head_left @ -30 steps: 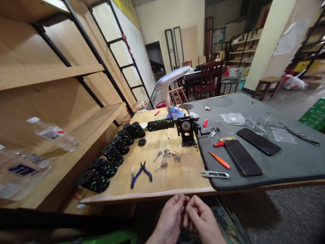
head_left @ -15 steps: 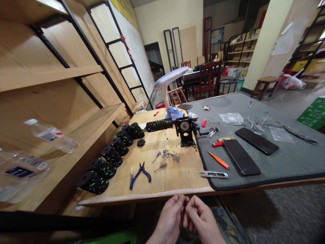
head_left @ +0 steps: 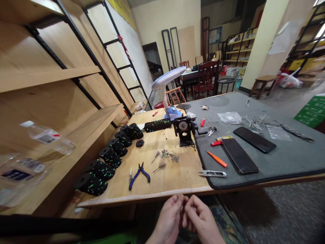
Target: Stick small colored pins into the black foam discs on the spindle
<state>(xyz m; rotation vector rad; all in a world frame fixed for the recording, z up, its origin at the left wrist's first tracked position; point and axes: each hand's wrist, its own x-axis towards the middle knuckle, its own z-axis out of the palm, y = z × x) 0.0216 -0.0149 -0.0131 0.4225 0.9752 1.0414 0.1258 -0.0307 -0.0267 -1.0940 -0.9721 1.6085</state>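
Observation:
My left hand (head_left: 169, 217) and my right hand (head_left: 199, 217) meet fingertip to fingertip just below the table's front edge. Both are closed in a pinch; whatever sits between the fingers is too small or hidden to name. Beyond them on the wooden tabletop lies a pile of small coloured beads (head_left: 166, 153) with dark grey bits beside it. Blue-handled pliers (head_left: 139, 176) rest open to the left. Silver thread snips (head_left: 212, 173) lie to the right, near an orange pointed tool (head_left: 216, 158). A measuring tape strip (head_left: 142, 195) runs along the front edge.
Black spools with green-flecked cord (head_left: 91, 183) line the left side. A hand-cranked winder (head_left: 185, 130) holds more at the back, before a blue-white lamp (head_left: 169, 78). Two dark phones (head_left: 240, 156) lie on the grey mat (head_left: 243, 181). Plastic bottles (head_left: 48, 135) stand on the left shelf.
The whole view has shifted slightly, with the table things a little farther left. My hands keep nearly the same pinched pose.

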